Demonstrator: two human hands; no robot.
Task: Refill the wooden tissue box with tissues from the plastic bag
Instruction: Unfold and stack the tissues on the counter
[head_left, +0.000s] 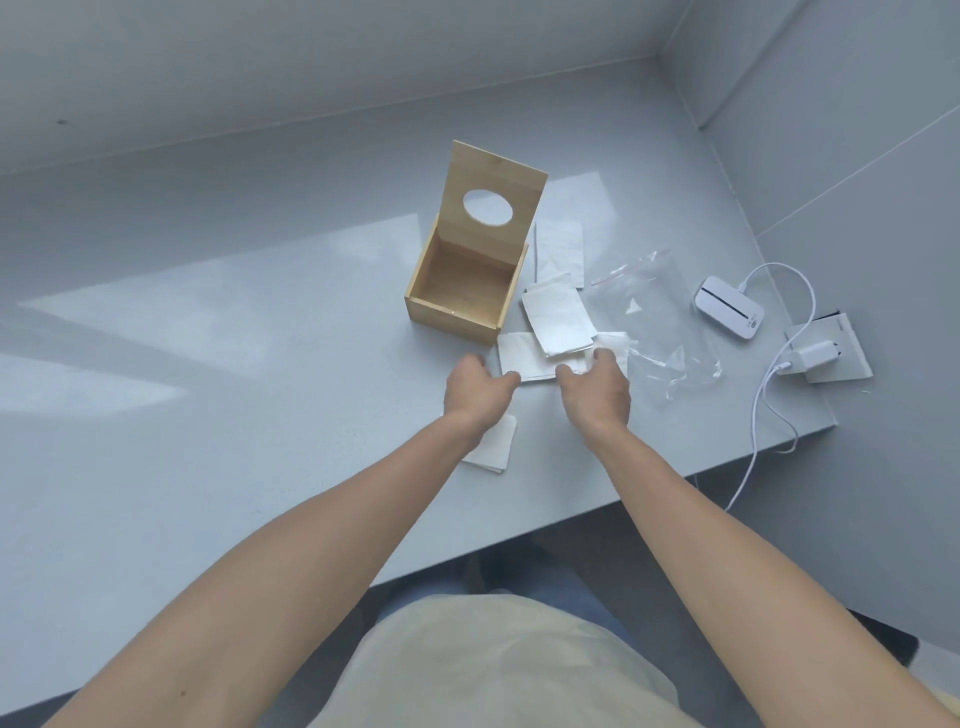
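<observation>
Wooden tissue box (457, 291) stands on the grey table (208, 415), hinged lid (491, 195) raised, interior empty as far as visible: filling not begun. Plastic bag (644, 317) lies flat, apparently emptied. Folded tissues (558, 319) scattered just right of the box, long axes at mixed angles. Left hand (478, 389) and right hand (597, 389) curl fingertips onto the nearest tissue's edges, gathering. Remaining: stack, insert, close lid.

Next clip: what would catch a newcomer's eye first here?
The wooden tissue box at table centre, lid up and empty. In front of it both hands, left hand and right hand, gather loose tissues; the flat plastic bag lies to the right.
</observation>
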